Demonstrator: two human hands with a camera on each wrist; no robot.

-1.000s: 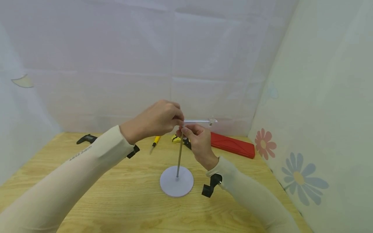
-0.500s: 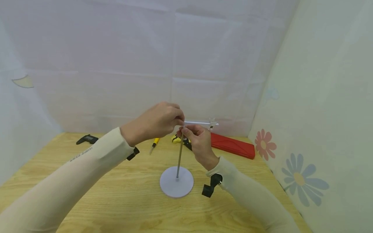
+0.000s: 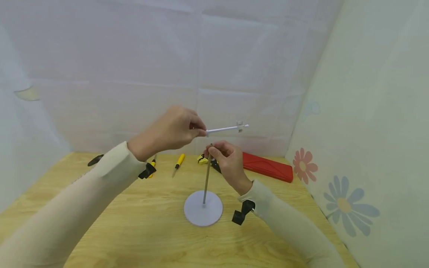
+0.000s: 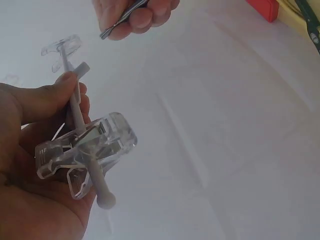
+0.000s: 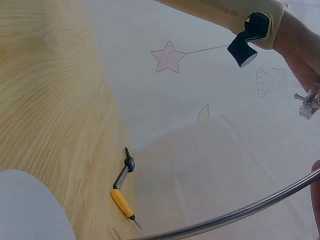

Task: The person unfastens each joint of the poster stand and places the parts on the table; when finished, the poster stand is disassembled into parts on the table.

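Observation:
A thin metal rod (image 3: 206,178) stands upright on a round white base (image 3: 203,213) on the wooden table (image 3: 134,223). My right hand (image 3: 212,149) pinches the rod's top end. My left hand (image 3: 197,130) holds a short white bar (image 3: 223,129) level, a little above and apart from the rod's top, with a clear clip (image 3: 240,126) near its far end. In the left wrist view the white bar (image 4: 75,100) runs through a clear plastic clip (image 4: 90,147) held in my left hand (image 4: 65,95). A second clear clip (image 4: 62,47) sits at the bar's far end.
At the back of the table lie a red case (image 3: 266,166), a yellow screwdriver (image 3: 178,163), yellow-and-black pliers (image 3: 205,159) and a black tool (image 3: 95,160). White sheets wall in the back and left. A flowered wall closes the right side.
My left hand has lifted the white bar with its clips up and away from the top of the metal rod. My right hand keeps its pinch on the rod.

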